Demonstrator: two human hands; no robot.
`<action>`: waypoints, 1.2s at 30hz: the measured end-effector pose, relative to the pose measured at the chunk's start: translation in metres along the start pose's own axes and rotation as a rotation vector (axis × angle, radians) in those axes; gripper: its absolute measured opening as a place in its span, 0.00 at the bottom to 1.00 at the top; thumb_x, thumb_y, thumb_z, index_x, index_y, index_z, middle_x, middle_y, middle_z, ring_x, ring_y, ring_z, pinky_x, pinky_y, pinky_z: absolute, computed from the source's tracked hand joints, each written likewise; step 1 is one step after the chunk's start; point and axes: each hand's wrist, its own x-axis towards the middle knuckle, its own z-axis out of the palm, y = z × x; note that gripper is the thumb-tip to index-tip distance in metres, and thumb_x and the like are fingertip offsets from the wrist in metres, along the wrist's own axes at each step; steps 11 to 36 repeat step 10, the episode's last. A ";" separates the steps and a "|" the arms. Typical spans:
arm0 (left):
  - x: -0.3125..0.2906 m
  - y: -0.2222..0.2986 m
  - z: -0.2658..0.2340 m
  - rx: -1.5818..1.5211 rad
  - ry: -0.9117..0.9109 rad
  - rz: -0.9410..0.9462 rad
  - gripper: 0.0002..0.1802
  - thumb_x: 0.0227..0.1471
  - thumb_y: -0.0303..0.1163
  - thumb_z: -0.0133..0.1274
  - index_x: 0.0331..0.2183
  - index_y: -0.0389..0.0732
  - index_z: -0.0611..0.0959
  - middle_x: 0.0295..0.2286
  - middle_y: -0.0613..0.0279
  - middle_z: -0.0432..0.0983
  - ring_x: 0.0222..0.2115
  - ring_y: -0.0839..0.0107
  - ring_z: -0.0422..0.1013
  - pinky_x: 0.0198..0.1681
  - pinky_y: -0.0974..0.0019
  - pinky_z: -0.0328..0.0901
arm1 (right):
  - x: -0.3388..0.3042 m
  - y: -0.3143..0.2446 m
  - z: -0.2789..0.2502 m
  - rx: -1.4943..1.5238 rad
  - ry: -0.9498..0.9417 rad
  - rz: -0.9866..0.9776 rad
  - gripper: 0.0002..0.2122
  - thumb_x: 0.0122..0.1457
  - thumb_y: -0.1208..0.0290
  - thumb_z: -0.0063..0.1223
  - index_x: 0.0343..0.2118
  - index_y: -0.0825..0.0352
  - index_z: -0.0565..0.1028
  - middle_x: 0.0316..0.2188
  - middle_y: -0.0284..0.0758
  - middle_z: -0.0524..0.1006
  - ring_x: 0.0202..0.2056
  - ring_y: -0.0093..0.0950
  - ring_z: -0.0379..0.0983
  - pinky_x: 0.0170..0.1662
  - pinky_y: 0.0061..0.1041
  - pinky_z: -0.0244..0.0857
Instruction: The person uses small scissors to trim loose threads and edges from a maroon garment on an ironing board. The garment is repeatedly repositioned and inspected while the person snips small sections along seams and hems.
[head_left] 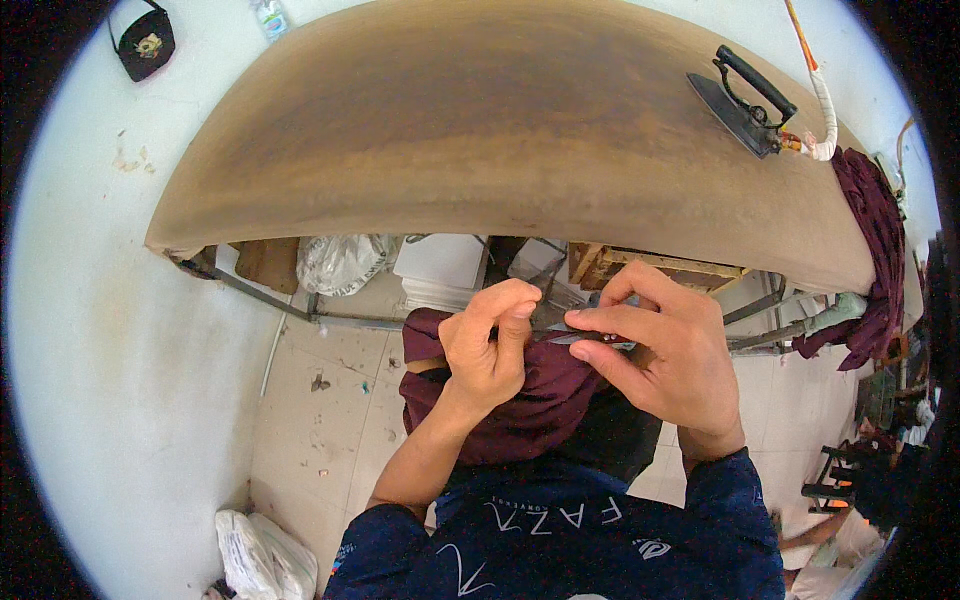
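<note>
Maroon cloth (535,405) lies gathered over my lap, below both hands. My left hand (485,345) is closed at the cloth's upper part, its thumb and forefinger pinched together; what is between them is too small to make out. Facing it, my right hand (665,345) pinches a slim dark tool (612,338) between thumb and fingers. The tool's thin end points toward my left fingertips, and its exact kind is unclear.
Ahead stands a padded brown ironing table (480,130) with an iron (745,105) at its right. Maroon cloth (875,250) drapes over the right end. Below are a plastic bag (342,262), white sheets (437,262) and a wooden crate (650,266). A white sack (262,555) sits lower left.
</note>
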 end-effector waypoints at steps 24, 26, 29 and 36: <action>-0.004 0.003 -0.002 -0.016 -0.012 -0.050 0.05 0.59 0.22 0.53 0.38 0.35 0.81 0.32 0.57 0.82 0.19 0.74 0.73 0.23 0.72 0.66 | 0.002 -0.004 0.002 -0.021 -0.035 0.000 0.10 0.43 0.71 0.70 0.30 0.64 0.83 0.26 0.34 0.75 0.24 0.31 0.73 0.26 0.26 0.65; -0.004 0.003 -0.002 -0.016 -0.012 -0.050 0.05 0.59 0.22 0.53 0.38 0.35 0.81 0.32 0.57 0.82 0.19 0.74 0.73 0.23 0.72 0.66 | 0.002 -0.004 0.002 -0.021 -0.035 0.000 0.10 0.43 0.71 0.70 0.30 0.64 0.83 0.26 0.34 0.75 0.24 0.31 0.73 0.26 0.26 0.65; -0.004 0.003 -0.002 -0.016 -0.012 -0.050 0.05 0.59 0.22 0.53 0.38 0.35 0.81 0.32 0.57 0.82 0.19 0.74 0.73 0.23 0.72 0.66 | 0.002 -0.004 0.002 -0.021 -0.035 0.000 0.10 0.43 0.71 0.70 0.30 0.64 0.83 0.26 0.34 0.75 0.24 0.31 0.73 0.26 0.26 0.65; -0.004 0.003 -0.002 -0.016 -0.012 -0.050 0.05 0.59 0.22 0.53 0.38 0.35 0.81 0.32 0.57 0.82 0.19 0.74 0.73 0.23 0.72 0.66 | 0.002 -0.004 0.002 -0.021 -0.035 0.000 0.10 0.43 0.71 0.70 0.30 0.64 0.83 0.26 0.34 0.75 0.24 0.31 0.73 0.26 0.26 0.65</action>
